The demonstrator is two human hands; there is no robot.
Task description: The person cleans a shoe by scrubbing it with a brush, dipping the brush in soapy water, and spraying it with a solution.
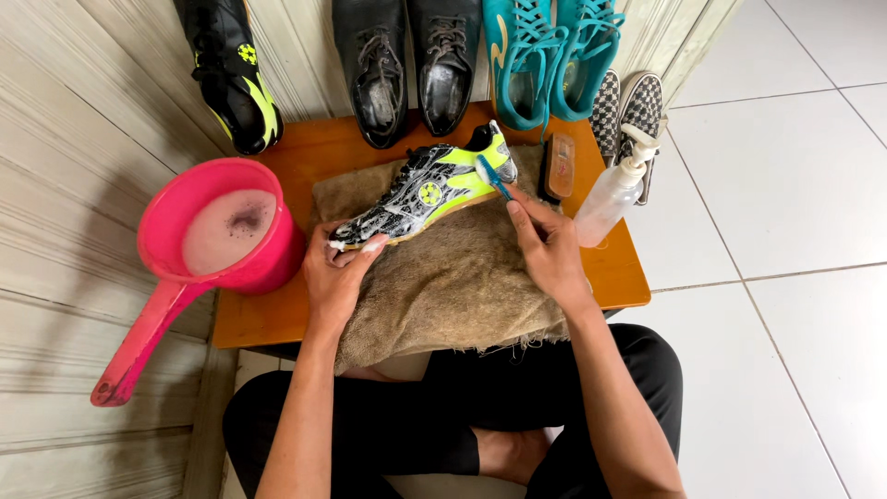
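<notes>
One head-worn camera looks steeply down from close above the seated person's lap. It faces the small orange table (610, 277), wall upper left, tiled floor right.

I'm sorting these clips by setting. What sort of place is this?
Probably a home floor corner set up for cleaning shoes. A low orange table stands on white tiles against a panelled wall, shoes are lined along the wall, and a pink dipper of soapy water sits beside the soapy shoe being brushed.
</notes>
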